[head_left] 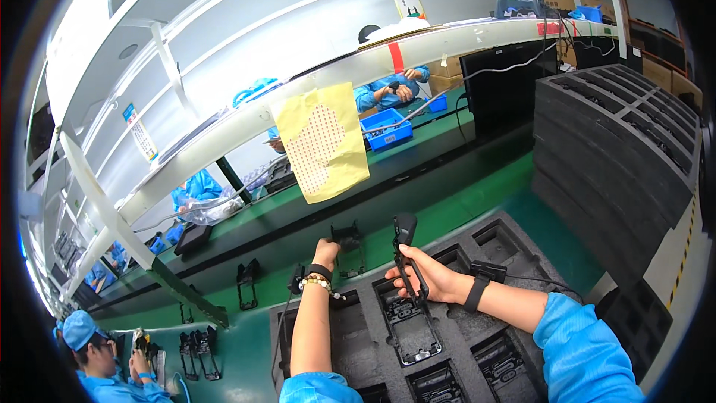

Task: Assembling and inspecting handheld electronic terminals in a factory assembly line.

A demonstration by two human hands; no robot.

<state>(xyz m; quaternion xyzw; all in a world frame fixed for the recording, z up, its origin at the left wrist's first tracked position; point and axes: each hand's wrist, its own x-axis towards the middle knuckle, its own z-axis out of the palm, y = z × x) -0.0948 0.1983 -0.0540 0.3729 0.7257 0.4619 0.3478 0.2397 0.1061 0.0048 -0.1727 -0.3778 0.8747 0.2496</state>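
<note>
My right hand (431, 277) is closed around a black plastic frame (418, 332), a long open bracket with a solid upper end. It is held tilted above a grey foam tray (350, 354). Farther left, my left hand (326, 253) reaches past the tray to the green bench. Its fingers look curled at the edge of a second black frame (349, 245), though their tips are partly hidden. Similar black frame parts (501, 362) sit in several of the tray's pockets. Both wrists wear black bands, and the left also has a beaded bracelet (317, 283).
A tall stack of dark foam trays (608, 172) stands at the right. More black frames (200, 351) lie along the green bench to the left, near a seated co-worker (89, 358). A yellow sheet (322, 142) hangs from the shelf ahead; beyond it are a blue bin (388, 130) and another worker's hands.
</note>
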